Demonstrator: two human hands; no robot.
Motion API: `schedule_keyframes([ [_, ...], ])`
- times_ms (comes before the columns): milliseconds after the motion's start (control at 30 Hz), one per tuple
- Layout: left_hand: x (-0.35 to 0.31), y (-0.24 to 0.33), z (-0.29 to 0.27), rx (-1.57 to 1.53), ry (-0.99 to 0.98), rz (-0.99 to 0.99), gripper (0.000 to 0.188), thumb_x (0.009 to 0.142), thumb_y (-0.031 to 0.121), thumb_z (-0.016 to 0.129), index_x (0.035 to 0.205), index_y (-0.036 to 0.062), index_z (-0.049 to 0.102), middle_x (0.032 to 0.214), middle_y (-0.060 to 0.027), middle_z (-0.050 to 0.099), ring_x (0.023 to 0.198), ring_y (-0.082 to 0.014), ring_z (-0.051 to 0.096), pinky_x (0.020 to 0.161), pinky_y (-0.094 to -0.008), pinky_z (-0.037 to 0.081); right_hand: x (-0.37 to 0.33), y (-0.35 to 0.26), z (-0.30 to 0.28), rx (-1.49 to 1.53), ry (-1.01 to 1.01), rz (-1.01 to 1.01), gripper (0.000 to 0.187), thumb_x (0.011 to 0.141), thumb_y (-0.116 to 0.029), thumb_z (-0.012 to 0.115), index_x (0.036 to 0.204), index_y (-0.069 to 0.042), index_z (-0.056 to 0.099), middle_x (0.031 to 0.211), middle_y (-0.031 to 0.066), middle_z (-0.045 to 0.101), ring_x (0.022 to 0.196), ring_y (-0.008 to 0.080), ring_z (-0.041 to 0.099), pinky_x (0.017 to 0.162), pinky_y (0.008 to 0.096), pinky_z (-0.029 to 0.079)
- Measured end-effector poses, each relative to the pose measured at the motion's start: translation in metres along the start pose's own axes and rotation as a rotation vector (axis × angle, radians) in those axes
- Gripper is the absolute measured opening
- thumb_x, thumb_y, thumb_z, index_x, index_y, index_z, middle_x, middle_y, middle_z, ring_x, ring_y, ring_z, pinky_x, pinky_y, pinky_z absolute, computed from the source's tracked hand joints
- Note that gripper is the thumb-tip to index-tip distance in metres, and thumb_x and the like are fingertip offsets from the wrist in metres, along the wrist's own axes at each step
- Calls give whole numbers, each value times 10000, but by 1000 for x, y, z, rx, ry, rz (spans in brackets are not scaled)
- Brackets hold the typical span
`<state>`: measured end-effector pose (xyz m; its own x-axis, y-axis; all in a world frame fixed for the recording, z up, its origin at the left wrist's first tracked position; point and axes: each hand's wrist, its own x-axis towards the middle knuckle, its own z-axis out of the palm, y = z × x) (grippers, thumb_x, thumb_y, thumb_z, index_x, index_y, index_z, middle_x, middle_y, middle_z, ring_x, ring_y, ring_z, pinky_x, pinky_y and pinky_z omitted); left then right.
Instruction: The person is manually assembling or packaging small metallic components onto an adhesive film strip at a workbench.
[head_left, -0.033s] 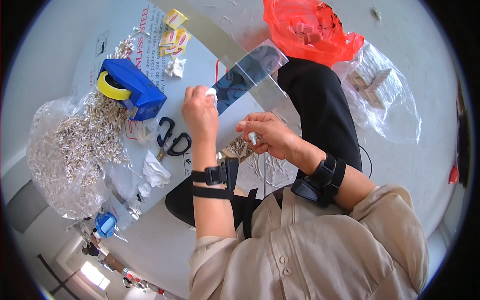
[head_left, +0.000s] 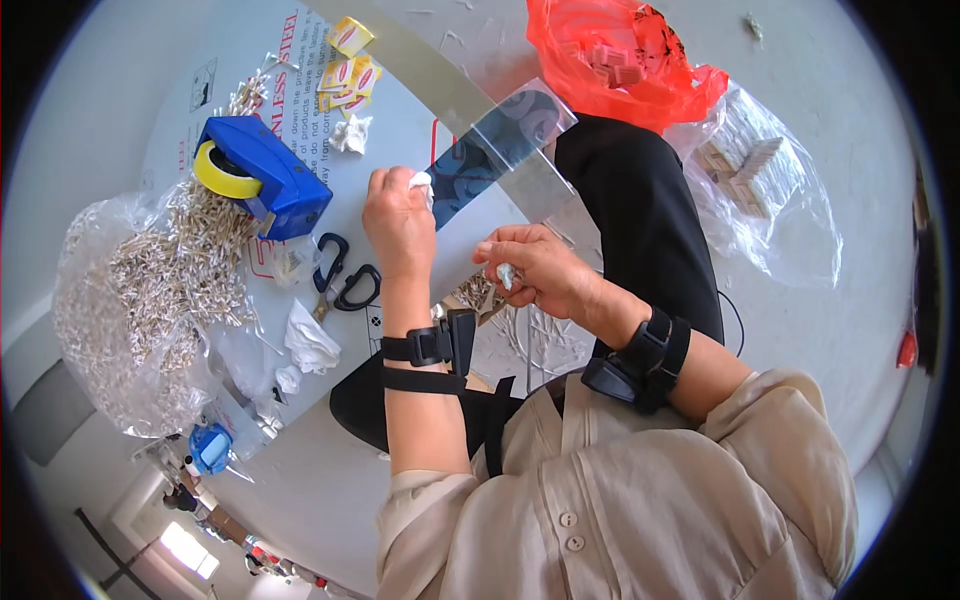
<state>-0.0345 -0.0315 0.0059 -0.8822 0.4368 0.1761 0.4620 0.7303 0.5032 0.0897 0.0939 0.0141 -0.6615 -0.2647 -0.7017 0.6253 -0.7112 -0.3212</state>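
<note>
My left hand [head_left: 400, 228] is closed on a crumpled white tissue [head_left: 421, 184], raised beside a clear plastic sheet with a dark patterned part [head_left: 466, 178]. A little lower and to the right, my right hand [head_left: 545, 270] is curled round a small crumpled whitish wad [head_left: 506, 273]. I cannot make out what that wad is. Black-handled scissors [head_left: 330, 262] lie left of my left wrist. Below my right hand, a heap of cotton swabs [head_left: 474, 292] is partly hidden.
On the left stand a blue tape dispenser [head_left: 285, 185] and a clear bag of cotton swabs [head_left: 150, 290]. Yellow packets [head_left: 350, 80] and crumpled tissues [head_left: 312, 338] lie on the table. At the far right are a red plastic bag [head_left: 640, 90] and a clear bag of packs [head_left: 750, 165].
My left hand has shifted very slightly to the left and up with the tissue. My right hand has stayed in place.
</note>
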Motion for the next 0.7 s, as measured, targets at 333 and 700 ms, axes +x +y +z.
schedule_keyframes([
  [333,-3,1,1,17,-11,53,120,733,-25,583,845,2,551,848,-151,538,758,-362,564,668,-432,461,1,7,-4,19,39,-2,120,883,-155,564,876,-37,586,680,22,522,482,56,375,379,177,235],
  [700,-2,2,5,6,-26,45,129,731,-34,574,849,15,559,853,-145,534,770,-344,569,668,-426,463,-3,6,-2,37,57,3,119,894,-153,556,865,-44,593,671,13,525,472,51,368,376,182,237],
])
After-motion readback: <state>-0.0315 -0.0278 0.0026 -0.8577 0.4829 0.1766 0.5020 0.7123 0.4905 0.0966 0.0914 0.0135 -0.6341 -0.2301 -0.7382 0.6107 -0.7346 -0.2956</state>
